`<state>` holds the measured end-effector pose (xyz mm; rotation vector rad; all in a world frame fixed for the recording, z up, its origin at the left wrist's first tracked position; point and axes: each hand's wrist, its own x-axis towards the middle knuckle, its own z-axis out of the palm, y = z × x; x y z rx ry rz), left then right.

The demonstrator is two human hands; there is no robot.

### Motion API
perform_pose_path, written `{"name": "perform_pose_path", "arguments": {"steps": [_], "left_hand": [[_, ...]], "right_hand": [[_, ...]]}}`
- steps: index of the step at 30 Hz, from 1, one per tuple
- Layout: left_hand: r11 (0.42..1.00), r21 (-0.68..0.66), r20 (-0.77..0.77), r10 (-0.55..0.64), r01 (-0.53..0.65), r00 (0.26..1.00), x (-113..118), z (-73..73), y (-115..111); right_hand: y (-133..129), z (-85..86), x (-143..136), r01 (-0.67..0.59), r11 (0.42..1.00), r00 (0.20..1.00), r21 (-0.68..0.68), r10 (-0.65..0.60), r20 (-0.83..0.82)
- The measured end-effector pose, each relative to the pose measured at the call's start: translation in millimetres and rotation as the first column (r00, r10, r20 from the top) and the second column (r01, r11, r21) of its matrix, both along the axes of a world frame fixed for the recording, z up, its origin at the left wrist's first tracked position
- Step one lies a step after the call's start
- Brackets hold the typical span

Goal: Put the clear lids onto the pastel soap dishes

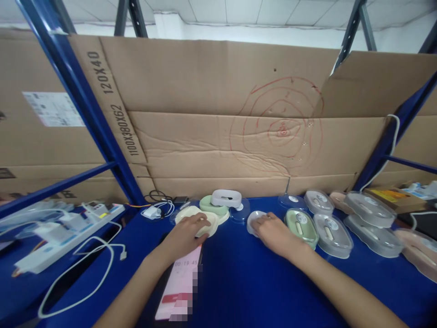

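My left hand (189,233) rests over a cream oval piece (212,222), its fingers curved down on it; whether they grip it does not show. Behind it lie a green oval piece (209,205) and a white oval ring-like piece (226,198). To the right, my right hand (270,229) has its fingers together on a small white oval piece (251,223), whose left side shows. Beside that hand stands a green lidded container (301,226). A phone (180,282) with a pink timer screen lies under my left wrist.
Clear-lidded grey containers (332,234) and pinkish ones (421,250) stand at the right. Clear lids (292,200) lie at the back. A white power strip (68,237) with cables is at the left. Cardboard (205,136) and blue posts (78,100) rise behind the blue table (232,282).
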<state>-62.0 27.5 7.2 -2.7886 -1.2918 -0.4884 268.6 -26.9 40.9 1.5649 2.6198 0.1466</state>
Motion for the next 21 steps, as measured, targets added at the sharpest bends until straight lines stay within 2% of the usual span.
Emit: {"name": "perform_pose_path", "arguments": {"steps": [5,9,13,15,21], "left_hand": [[0.997,-0.025,0.004,-0.07,0.07,0.998,10,-2.2,-8],[0.991,-0.05,0.002,-0.126,0.126,0.992,20,-2.5,-17],[0.978,-0.084,0.016,-0.189,0.189,0.982,32,-1.8,-28],[0.969,-0.111,0.027,-0.218,0.22,0.976,39,-2.0,-35],[0.945,-0.144,0.041,-0.291,0.294,0.956,54,-1.8,-50]], "right_hand": [[-19,-21.3,10,-0.055,0.997,0.982,-0.05,0.045,-0.181],[-14,-33.4,13,0.037,0.999,0.968,-0.004,-0.037,-0.248],[-7,-38.1,8,0.147,0.985,0.908,0.087,-0.099,-0.406],[-7,-40.5,5,0.153,0.981,0.881,0.119,-0.081,-0.465],[-10,-46.8,1,0.067,0.978,0.84,0.197,0.051,-0.54]]}}
